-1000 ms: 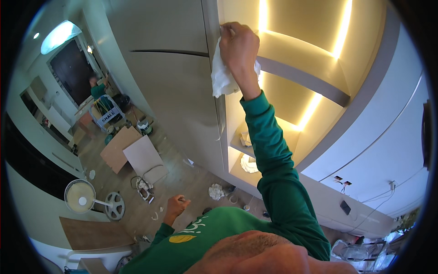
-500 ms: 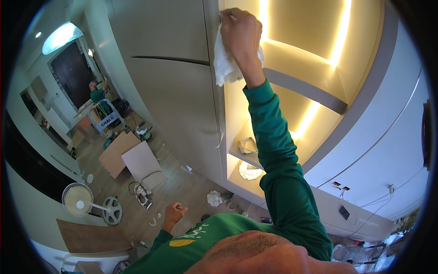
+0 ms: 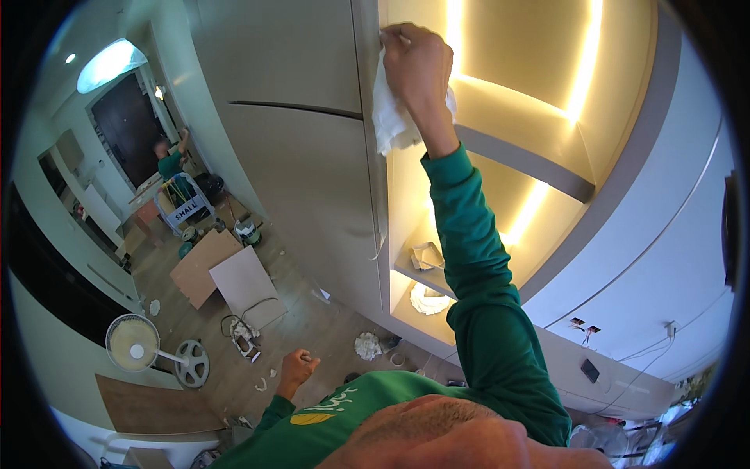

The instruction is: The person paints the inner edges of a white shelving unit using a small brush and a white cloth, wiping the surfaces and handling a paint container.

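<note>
Glaring light strips (image 3: 586, 62) (dark fisheye rim)

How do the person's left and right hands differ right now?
The right hand is raised beside the lit shelves; the left hand is held much lower. The right hand holds a white cloth; the left hand is loosely curled, with no cloth showing. Both hands are bare and come out of green sleeves.

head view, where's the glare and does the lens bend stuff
head view: the shelf light strips glare near-white; head view: the cabinet's right-hand frame bows toward the black rim; head view: the right hand looks fairly sharp
</note>
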`<action>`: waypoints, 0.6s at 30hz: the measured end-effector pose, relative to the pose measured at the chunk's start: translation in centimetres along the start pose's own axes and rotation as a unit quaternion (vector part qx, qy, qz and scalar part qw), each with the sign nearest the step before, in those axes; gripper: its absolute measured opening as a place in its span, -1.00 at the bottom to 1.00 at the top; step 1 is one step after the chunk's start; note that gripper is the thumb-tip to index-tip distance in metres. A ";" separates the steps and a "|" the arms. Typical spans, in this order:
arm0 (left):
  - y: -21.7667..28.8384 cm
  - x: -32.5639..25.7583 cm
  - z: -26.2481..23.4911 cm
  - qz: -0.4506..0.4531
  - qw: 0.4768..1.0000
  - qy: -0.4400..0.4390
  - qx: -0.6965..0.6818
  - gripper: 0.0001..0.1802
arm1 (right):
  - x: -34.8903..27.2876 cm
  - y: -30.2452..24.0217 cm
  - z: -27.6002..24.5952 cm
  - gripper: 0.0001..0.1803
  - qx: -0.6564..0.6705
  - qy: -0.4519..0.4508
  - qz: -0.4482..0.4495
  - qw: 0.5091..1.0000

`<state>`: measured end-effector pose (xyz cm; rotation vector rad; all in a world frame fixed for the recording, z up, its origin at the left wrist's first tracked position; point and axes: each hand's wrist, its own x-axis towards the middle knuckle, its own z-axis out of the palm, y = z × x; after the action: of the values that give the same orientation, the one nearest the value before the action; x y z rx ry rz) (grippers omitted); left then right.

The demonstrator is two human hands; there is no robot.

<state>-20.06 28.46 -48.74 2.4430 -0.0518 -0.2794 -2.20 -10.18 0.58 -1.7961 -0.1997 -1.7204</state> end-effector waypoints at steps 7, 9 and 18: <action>0.6 0.0 -0.3 0.000 1.000 -0.005 0.012 -0.43 | 2.3 -0.7 0.0 -0.84 -0.010 0.014 -0.023 1.000; 0.3 0.0 -0.2 0.002 1.000 0.002 0.007 -0.43 | 4.6 -1.1 0.6 -0.84 -0.002 0.032 -0.041 0.999; -0.8 -0.1 -0.1 -0.016 1.000 0.001 0.009 -0.44 | 12.9 -4.9 0.5 -0.79 0.029 -0.003 -0.063 0.998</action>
<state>-20.15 29.17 -49.13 2.4644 -0.0138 -0.2920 -2.58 -10.09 14.32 -1.7793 -0.3691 -1.7786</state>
